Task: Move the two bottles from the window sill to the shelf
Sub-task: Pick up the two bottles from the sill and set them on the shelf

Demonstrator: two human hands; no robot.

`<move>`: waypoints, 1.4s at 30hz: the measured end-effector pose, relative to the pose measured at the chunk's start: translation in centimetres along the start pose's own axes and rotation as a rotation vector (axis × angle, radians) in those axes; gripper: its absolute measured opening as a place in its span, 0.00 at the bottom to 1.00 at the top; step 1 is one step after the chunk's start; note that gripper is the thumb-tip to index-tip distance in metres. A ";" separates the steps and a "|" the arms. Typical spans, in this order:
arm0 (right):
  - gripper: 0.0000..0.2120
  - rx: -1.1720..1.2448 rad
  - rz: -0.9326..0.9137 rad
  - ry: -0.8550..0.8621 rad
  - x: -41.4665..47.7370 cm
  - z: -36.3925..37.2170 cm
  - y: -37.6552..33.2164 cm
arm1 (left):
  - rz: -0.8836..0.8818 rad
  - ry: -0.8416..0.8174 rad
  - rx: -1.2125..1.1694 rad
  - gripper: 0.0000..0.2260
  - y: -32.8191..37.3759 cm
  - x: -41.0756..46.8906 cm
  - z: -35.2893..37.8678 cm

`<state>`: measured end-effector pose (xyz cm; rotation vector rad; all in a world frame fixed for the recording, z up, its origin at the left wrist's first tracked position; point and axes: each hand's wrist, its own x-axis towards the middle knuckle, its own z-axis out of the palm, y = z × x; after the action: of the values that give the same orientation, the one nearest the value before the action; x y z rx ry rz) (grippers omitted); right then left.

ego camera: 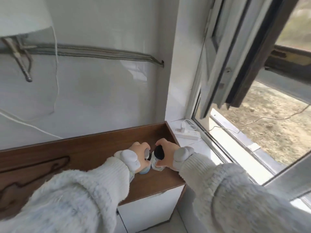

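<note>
Two small bottles stand side by side on the brown wooden shelf (104, 148), near its right end. My left hand (138, 151) is wrapped around the left bottle (146, 167), which has a silver cap and a pale blue base. My right hand (166, 153) grips the clear glass bottle (157, 163) with a black cap. The two bottles almost touch. Both bases appear to rest on the shelf top. Fluffy white sleeves cover both arms.
The white window sill (200, 148) runs to the right of the shelf, with a white power strip and plug (186, 133) on it. The window sash (235, 56) hangs open above. Metal hoses (94, 51) cross the white wall. A white cabinet front (151, 209) sits under the shelf.
</note>
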<state>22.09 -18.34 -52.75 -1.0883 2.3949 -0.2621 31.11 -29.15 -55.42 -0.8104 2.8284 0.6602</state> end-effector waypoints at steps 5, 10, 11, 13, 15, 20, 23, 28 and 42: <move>0.32 -0.008 0.072 -0.117 4.1 4.3 -0.9 | -0.069 -0.080 -0.017 0.21 -5.0 1.8 2.6; 0.32 0.020 0.098 -0.155 6.9 7.7 0.1 | -0.099 -0.169 -0.020 0.22 -7.4 3.6 5.1; 0.32 0.023 0.097 -0.165 7.6 8.2 0.3 | -0.098 -0.169 -0.022 0.22 -7.6 4.1 5.6; 0.32 0.032 0.095 -0.176 8.6 9.0 0.6 | -0.098 -0.170 -0.023 0.21 -7.9 4.8 6.4; 0.30 0.045 0.097 -0.166 9.2 9.5 0.8 | -0.101 -0.169 -0.030 0.22 -8.0 5.3 6.9; 0.29 0.012 0.079 -0.174 10.2 9.9 0.7 | -0.088 -0.153 -0.001 0.22 -7.8 5.9 7.2; 0.31 -0.025 0.081 -0.196 10.4 9.9 0.6 | -0.104 -0.143 0.000 0.22 -7.8 5.7 7.1; 0.38 -0.007 0.075 -0.140 9.3 9.8 0.5 | -0.126 -0.118 -0.051 0.27 -7.7 4.9 7.1; 0.29 0.073 -0.102 0.341 1.6 -3.5 -6.2 | 0.047 0.238 -0.158 0.24 -1.9 1.0 -7.8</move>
<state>23.48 -23.71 -48.06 -1.2153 2.6012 -0.6104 31.24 -34.56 -49.35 -0.9057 3.0461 0.8570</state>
